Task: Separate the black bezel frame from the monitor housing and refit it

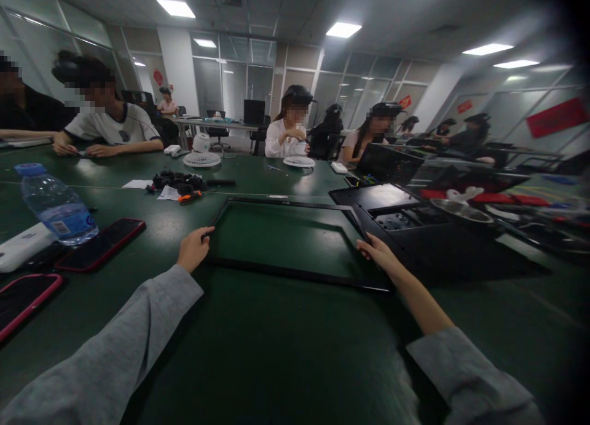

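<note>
A thin black screen bezel [295, 274], a rectangular frame with an open middle, is held above the green tabletop [295, 351]. My left hand [194, 249] grips its left side, fingers curled round the edge. On the opposite side my right hand [377, 253] pinches the right edge between thumb and fingers. Through the frame's opening the green table surface shows. Just beyond my right hand lies a large black panel [461, 250], flat on the table, with a lighter panel section [380, 196] behind it.
To the left stand a water bottle [59, 206], a dark phone with red edges [104, 245] and another phone [23, 299]. Black parts with orange bits [177, 185] lie farther back. A metal bowl [462, 210] is at right. Several people sit across the table, near white fan parts [201, 159].
</note>
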The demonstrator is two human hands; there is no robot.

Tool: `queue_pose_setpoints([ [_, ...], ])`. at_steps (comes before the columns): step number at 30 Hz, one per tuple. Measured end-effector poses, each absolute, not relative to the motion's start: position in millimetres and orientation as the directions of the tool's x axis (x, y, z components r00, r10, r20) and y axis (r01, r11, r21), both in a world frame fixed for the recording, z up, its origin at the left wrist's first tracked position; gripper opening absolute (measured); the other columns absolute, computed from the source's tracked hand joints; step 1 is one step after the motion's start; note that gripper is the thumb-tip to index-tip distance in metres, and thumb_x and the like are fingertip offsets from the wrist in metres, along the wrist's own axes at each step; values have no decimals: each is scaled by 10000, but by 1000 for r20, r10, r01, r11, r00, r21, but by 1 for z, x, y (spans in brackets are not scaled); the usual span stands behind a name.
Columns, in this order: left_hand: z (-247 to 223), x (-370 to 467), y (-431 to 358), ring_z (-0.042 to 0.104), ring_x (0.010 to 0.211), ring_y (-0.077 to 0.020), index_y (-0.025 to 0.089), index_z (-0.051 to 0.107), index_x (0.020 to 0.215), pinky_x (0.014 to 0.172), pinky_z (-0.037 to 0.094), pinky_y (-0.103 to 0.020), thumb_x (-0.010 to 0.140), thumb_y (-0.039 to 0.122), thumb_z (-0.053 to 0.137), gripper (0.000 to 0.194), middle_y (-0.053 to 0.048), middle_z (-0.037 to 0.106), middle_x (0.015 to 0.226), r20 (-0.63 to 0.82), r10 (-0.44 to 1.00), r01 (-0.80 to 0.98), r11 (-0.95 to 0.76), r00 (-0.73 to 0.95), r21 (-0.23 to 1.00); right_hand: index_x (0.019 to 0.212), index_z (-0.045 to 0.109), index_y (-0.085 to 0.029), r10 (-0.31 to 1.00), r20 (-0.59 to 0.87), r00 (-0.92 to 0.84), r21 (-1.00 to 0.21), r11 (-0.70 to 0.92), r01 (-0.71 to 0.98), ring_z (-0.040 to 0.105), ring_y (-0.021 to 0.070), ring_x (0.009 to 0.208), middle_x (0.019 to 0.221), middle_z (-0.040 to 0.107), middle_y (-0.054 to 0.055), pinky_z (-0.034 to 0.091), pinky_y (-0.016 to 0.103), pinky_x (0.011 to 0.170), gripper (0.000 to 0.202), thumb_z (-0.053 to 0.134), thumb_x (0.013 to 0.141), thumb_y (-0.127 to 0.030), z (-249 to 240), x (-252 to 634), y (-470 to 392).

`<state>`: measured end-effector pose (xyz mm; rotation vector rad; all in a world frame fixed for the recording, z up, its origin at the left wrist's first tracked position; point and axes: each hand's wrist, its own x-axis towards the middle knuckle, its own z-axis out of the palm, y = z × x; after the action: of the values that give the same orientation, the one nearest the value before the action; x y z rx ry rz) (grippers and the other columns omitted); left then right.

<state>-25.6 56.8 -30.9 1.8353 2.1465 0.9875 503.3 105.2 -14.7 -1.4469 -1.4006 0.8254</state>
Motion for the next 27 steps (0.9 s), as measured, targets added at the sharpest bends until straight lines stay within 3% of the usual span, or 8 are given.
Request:
queue_pose_setpoints([
  [3,-32,-25,57,625,1170,-257,230,682,1245,1032,465,-398,869,167,456,443,-61,692,1251,293,924,824,39,-245,565,1051,653,-180,993,86,84,-929,49,366,502,112,511,675,638,3,431,223,431,492,759,658,-458,-9,505,104],
  [7,-31,-26,56,653,1100,-274,226,697,1229,984,494,-422,871,187,453,435,-78,722,1168,281,917,804,65,-281,591,1271,578,-162,992,54,117,-934,8,358,571,141,575,758,680,28,514,250,528,661,764,681,-395,-10,506,98],
  [10,-29,-25,55,657,1089,-288,231,696,1234,952,509,-434,872,193,465,431,-83,719,1174,255,911,793,113,-323,599,1399,475,-167,993,68,93,-935,31,353,675,187,813,971,722,70,574,293,747,795,762,691,-386,-16,506,95],
  [14,-25,-23,53,643,1138,-282,211,671,1270,973,499,-416,880,181,477,437,-93,698,1236,253,905,802,142,-343,580,1418,453,-189,988,148,38,-916,122,382,627,249,1165,1308,634,133,464,411,1051,786,716,699,-368,-31,509,104],
  [19,-25,-22,52,624,1188,-256,192,651,1294,1015,479,-382,887,154,475,444,-88,682,1274,268,914,832,118,-305,542,1411,480,-169,947,320,8,-799,265,540,585,282,1240,1452,517,158,369,476,1128,685,604,758,-336,-49,519,118],
  [23,-24,-21,52,597,1231,-287,168,664,1274,1029,473,-433,882,130,468,440,-116,656,1314,291,915,841,89,-281,534,1368,550,-178,921,390,-12,-633,278,723,562,295,1267,1370,598,132,386,490,1119,585,574,798,-306,-54,522,117],
  [27,-21,-20,51,566,1273,-302,145,654,1287,1060,448,-452,878,131,478,446,-135,626,1351,265,923,835,98,-280,541,1344,568,-157,921,389,-10,-612,267,744,575,292,1252,1352,611,141,409,476,1102,549,567,816,-307,-54,520,116],
])
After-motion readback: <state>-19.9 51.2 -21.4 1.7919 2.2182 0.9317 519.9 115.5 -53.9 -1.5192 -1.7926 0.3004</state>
